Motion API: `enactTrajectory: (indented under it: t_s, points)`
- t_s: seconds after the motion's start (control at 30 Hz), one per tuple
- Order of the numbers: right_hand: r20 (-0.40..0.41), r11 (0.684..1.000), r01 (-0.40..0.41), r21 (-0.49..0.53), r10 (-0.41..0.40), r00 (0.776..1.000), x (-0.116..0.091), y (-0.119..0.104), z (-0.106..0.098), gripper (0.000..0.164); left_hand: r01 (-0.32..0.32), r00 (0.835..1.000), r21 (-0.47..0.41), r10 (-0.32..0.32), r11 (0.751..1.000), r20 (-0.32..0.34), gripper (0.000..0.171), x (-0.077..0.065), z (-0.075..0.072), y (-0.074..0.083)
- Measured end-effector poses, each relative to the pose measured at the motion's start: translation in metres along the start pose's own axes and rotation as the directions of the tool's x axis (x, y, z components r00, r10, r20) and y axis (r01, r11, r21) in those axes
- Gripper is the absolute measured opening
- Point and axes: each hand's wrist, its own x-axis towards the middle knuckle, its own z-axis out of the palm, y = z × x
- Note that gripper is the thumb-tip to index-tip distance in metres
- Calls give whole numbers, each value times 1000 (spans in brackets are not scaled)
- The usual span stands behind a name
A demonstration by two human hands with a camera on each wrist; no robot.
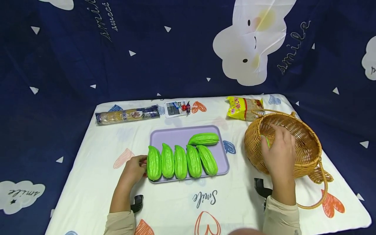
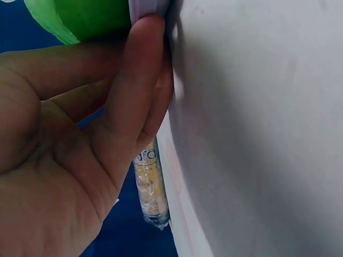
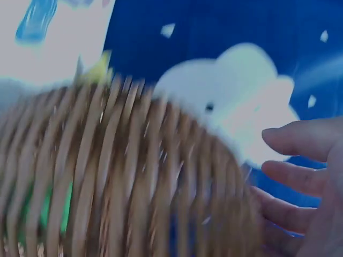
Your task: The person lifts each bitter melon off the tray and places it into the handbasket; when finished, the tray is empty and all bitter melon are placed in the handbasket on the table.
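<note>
"Green gourds (image 1: pixel 180 162), positions left to right. Left hand (image 1: pixel 133 171) first?"

"At the left edge of the lilac tray (image 1: pixel 170 135), beside the first gourd. Grip narrow; fingers appear to pinch the rim."

"On the tray?"

"Five gourds side by side, the fifth slanted. A sixth lies crosswise behind, toward the far right corner."

"Right hand (image 1: pixel 280 151)?"

"At the mouth of the wicker basket (image 1: pixel 254 143). Grip wide, nothing seen held. A green piece (image 3: pixel 66 208) shows through the weave, probably another gourd."

"Step in hand?"

"Judgement: shifting gourds between basket and tray; direction uncertain. Left hand seems to steady the tray."

"Next move?"

"If loading the tray: curl fingers round the green piece, lift it past the basket rim, use the space left of the crosswise gourd."
</note>
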Motion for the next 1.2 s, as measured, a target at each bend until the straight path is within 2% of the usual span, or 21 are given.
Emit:
enactTrajectory:
  t_s: [0.1, 0.2, 0.3, 0.4, 0.5, 0.57, 0.67, 0.87, 1.07, 1.2]
  points:
    - [25, 992, 112, 50, -114, 993, -9, -15, 10, 44, -4, 1000, 12, 4, 1000, -5, 39, 1, 0, 0]
    - [143, 974, 218, 67, -225, 964, -18, -27, 24, 47, -14, 1000, 21, 14, 1000, -14, 39, 2, -1, 1]
    - [326, 957, 289, 41, -286, 901, -29, -35, 40, 54, -14, 1000, 18, 15, 1000, -17, 39, 3, 0, 0]
    - [508, 947, 321, 4, -279, 815, -41, -38, 55, 62, -7, 1000, 11, 8, 1000, -14, 39, 3, 0, 0]
    - [625, 947, 321, -12, -243, 742, -51, -39, 68, 66, -1, 1000, 1, 1, 1000, -5, 40, 1, 1, 0]
    - [663, 949, 314, -8, -230, 712, -55, -39, 74, 66, -1, 1000, 2, 1, 1000, -5, 40, 0, 1, 0]
    - [680, 952, 307, 2, -227, 697, -58, -40, 79, 66, -3, 1000, 8, 3, 1000, -9, 40, -1, 0, 0]
    - [664, 958, 284, 46, -242, 708, -59, -44, 83, 70, -11, 1000, 16, 12, 1000, -22, 39, 0, -1, 1]
    - [686, 975, 199, 97, -211, 696, -63, -46, 87, 73, 8, 1000, -8, -8, 1000, -9, 40, 0, 0, 2]
    - [686, 976, 188, 111, -213, 696, -65, -45, 88, 71, 8, 1000, 2, -8, 1000, -12, 40, -2, 1, 1]
